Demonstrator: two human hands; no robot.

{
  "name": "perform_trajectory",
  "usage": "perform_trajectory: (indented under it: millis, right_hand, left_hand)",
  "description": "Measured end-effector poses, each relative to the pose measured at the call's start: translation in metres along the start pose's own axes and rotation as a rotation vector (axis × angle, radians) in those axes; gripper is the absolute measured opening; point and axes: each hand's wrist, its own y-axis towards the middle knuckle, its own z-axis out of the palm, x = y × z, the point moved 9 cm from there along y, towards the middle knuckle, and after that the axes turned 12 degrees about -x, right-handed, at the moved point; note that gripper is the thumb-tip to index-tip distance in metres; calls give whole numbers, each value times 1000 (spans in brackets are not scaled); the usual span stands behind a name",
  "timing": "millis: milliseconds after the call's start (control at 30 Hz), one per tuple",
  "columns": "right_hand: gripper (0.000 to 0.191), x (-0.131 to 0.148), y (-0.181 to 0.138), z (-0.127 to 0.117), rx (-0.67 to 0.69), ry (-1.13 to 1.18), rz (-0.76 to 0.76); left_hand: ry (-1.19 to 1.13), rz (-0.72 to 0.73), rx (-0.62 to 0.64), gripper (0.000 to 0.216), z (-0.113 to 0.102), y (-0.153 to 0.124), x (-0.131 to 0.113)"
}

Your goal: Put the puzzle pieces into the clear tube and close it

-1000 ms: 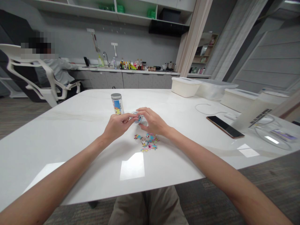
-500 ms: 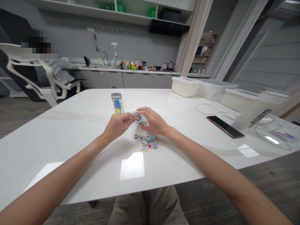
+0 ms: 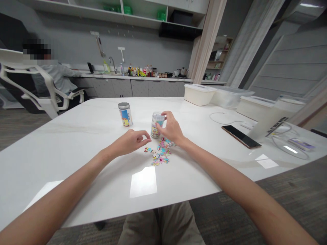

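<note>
My right hand is closed around a clear, lidless jar with a colourful label, which stands upright on the table. Just left of it, my left hand is curled, with thumb and forefinger brought close together in a pinch; anything between the tips is too small to make out. Loose jigsaw pieces in pink, blue and yellow lie scattered in front of the jar, below both hands. A second jar, with a grey lid and a printed label, stands farther left, untouched.
The white table has a phone, a cable and a pale cylinder on the right. Lidded boxes stand at the back right. Someone sits in a white-framed chair at the far left.
The jar was tipped between both hands and is upright now. My left hand has come away from its mouth, down and left. More jigsaw pieces show on the table.
</note>
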Motion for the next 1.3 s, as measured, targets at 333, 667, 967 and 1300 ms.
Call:
perform_trajectory:
  millis: [333, 667, 967, 1300]
  right_hand:
    - [29, -16, 3, 2, -16, -83, 5]
    - [32, -7, 2, 7, 4, -10, -99]
    - [32, -5, 1, 8, 14, -8, -106]
    - [36, 35, -6, 7, 77, 129, -325]
  left_hand:
    - [81, -105, 450, 34, 39, -23, 21]
    - [53, -158, 429, 24, 37, -22, 24]
    - [-65, -41, 319, 23, 29, -12, 10]
    - [-30, 169, -390, 29, -34, -4, -4]
